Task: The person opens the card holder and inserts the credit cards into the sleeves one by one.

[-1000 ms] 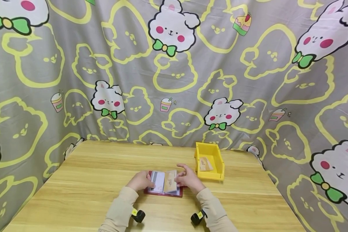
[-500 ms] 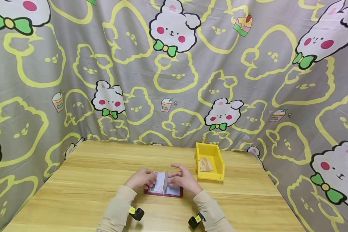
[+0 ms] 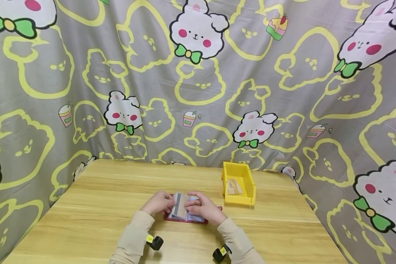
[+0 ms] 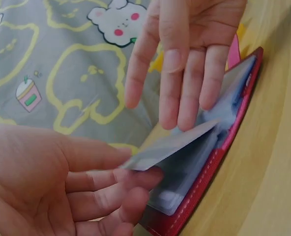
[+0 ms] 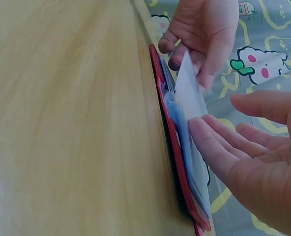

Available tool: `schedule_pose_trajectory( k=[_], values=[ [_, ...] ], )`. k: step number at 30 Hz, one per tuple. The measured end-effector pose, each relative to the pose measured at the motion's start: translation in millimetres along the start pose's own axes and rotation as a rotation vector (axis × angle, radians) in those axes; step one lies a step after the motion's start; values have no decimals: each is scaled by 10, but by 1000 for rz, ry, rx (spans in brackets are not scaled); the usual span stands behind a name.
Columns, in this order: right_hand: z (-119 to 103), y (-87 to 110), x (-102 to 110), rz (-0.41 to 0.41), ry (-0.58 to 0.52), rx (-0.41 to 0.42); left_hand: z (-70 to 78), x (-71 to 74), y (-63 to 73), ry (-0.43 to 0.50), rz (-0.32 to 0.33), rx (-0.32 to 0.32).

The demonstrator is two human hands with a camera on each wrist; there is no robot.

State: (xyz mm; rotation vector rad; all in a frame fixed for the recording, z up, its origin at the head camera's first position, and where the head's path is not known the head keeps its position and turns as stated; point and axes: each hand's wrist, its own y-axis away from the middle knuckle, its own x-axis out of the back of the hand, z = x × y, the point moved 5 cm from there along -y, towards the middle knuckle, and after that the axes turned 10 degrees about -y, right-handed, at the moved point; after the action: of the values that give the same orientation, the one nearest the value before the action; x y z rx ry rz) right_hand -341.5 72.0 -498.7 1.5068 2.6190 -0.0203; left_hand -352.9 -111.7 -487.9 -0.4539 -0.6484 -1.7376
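An opened red card holder with clear plastic sleeves lies on the wooden table between both hands. One sleeve page, with a card inside, stands raised at a slant above the left cover. My left hand pinches this page's outer edge, thumb on top and fingers beneath. From the right, my right hand touches the page's face with extended fingertips, its thumb apart. More sleeves lie stacked on the right half, partly covered by that hand.
To the right and farther back stands a yellow bin with tan cards inside. A pink closure strap sticks out from the holder's right side. A patterned curtain hangs behind the table's far edge.
The sleeve page with the tan card has turned from the right half through upright to the left. My right hand has followed it leftward; the left hand now pinches its edge.
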Motion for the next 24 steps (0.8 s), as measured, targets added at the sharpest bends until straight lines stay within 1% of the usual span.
schedule_pose_trajectory(
  k=[3,6,10,14,20,24],
  values=[
    [-15,7,3,-6,7,-6,-24,-4,-7,-29,21,-9],
    [-60,21,15,-26,40,1,-50,-14,-17,-45,34,-11],
    [-165,44,67,-39,88,27,-80,-23,-25,-57,43,17],
    [-316,77,167,-22,101,53,-89,-29,-19,-71,55,42],
    [-570,156,429,46,88,101,-82,-47,-17,-51,64,50],
    [-755,192,660,116,83,133,-88,-63,-9,-28,59,67]
  ],
)
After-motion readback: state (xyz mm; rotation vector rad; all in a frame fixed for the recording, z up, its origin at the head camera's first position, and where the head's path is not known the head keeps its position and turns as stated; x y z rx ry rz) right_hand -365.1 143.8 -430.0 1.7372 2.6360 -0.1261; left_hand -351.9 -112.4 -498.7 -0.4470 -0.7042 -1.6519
